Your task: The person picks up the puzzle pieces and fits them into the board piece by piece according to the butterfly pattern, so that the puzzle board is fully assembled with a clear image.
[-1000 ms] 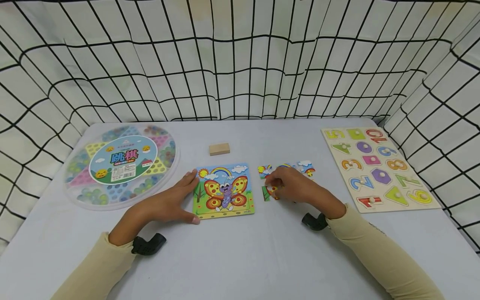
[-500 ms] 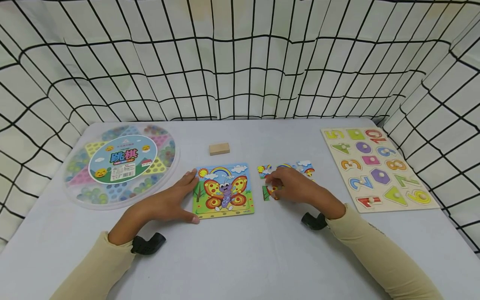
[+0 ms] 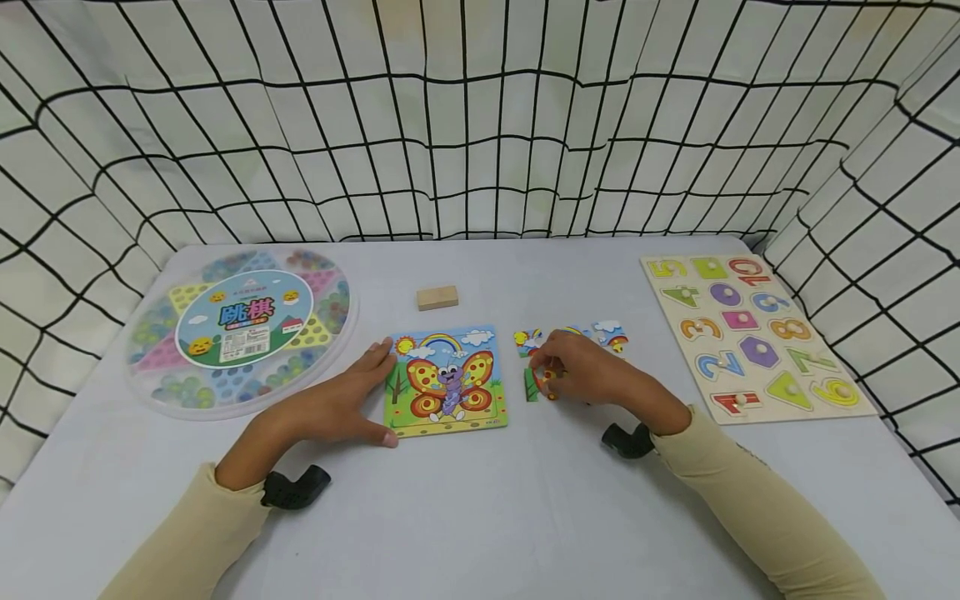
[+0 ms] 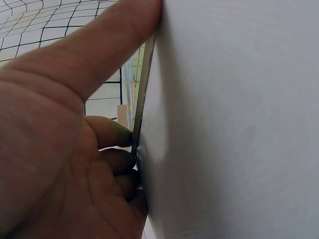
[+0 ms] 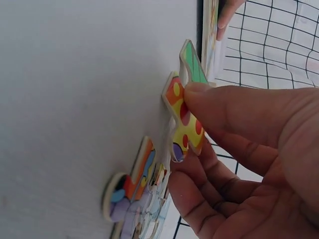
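Observation:
My left hand (image 3: 341, 408) rests with spread fingers along the left side of a butterfly picture board (image 3: 450, 387), the thumb at its near left corner. In the left wrist view, the fingertips (image 4: 122, 134) meet the board's edge. To the right of the board, my right hand (image 3: 588, 367) pinches a jigsaw puzzle piece (image 5: 187, 107) with red dots on yellow, thumb on its printed face. A green puzzle piece (image 5: 193, 64) lies right beside it. Several more puzzle pieces (image 3: 611, 335) are set in a row beyond the hand, which partly hides them.
A wooden block (image 3: 437, 297) lies behind the board. On the left is a round Chinese checkers box (image 3: 243, 321) with marbles. A wooden number-and-shape puzzle board (image 3: 765, 337) lies at the right. Black netting (image 3: 465, 137) over white cloth encloses the table's back and sides.
The right fingers have shifted slightly, and a bit more of the red-and-yellow puzzle piece shows beneath them. The left hand and the butterfly board stay in place.

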Available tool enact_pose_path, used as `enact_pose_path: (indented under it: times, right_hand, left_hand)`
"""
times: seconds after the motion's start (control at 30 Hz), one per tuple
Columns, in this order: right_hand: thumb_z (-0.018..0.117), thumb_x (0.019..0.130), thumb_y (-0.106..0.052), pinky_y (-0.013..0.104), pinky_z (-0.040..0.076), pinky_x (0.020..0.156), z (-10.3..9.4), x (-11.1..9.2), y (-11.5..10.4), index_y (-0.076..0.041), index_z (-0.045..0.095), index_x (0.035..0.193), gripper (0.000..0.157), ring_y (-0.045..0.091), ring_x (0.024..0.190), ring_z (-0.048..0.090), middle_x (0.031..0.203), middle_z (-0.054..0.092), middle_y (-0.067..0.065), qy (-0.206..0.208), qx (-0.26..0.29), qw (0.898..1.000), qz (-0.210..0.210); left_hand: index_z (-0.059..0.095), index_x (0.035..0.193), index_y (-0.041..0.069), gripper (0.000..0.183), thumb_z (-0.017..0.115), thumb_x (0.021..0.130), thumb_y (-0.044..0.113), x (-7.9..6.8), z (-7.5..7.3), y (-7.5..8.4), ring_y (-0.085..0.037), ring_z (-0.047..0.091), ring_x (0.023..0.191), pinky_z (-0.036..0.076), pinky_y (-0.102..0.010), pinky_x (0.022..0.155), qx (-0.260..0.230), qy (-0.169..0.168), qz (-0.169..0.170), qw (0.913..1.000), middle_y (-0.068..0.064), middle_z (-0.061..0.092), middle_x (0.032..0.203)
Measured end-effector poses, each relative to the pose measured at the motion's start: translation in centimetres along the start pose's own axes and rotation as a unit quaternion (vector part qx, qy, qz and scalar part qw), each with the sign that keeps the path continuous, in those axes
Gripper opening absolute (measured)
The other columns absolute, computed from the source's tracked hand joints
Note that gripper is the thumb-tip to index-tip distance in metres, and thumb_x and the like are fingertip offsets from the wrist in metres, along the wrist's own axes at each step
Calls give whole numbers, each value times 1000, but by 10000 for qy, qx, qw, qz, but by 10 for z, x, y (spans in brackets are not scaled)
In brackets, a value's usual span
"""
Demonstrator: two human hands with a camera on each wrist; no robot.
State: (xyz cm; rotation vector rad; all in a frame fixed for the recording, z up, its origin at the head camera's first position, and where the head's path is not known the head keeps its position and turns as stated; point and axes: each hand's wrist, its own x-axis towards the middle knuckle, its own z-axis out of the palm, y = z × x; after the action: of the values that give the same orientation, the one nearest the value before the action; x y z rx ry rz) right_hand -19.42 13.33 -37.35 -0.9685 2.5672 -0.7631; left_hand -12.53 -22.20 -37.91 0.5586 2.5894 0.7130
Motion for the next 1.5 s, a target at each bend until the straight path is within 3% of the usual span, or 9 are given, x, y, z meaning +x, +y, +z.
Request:
enact_pose_path:
  times: [0.5, 1.13, 1.5]
  right_hand:
    - [63, 89, 6, 29, 49, 71, 1, 1, -4, -6, 70, 102, 19, 15, 85, 55, 92, 65, -2, 99, 245, 9996, 113]
    - [61, 96, -5, 28, 49, 67, -2, 3, -6, -6, 68, 109, 15, 15, 79, 55, 92, 65, -2, 269, 480, 9985, 14]
    - [59, 96, -1, 27, 50, 68, -3, 14, -19, -4, 68, 109, 17, 15, 80, 57, 93, 66, -1, 318, 557, 9979, -71]
  left_hand:
    - [15, 153, -4, 115, 80, 75, 49, 0, 0, -1, -36, -6, 146, 11, -57, 113, -52, -5, 80, 10000, -16, -4, 162]
    - [15, 153, -4, 116, 80, 75, 50, 1, 1, -3, -37, -6, 146, 11, -57, 113, -41, 7, 116, 9999, -16, -4, 162]
    - [13, 154, -2, 118, 81, 73, 52, 4, 2, -6, -34, -8, 146, 12, -56, 114, 9, -40, 33, 10000, -13, -6, 162]
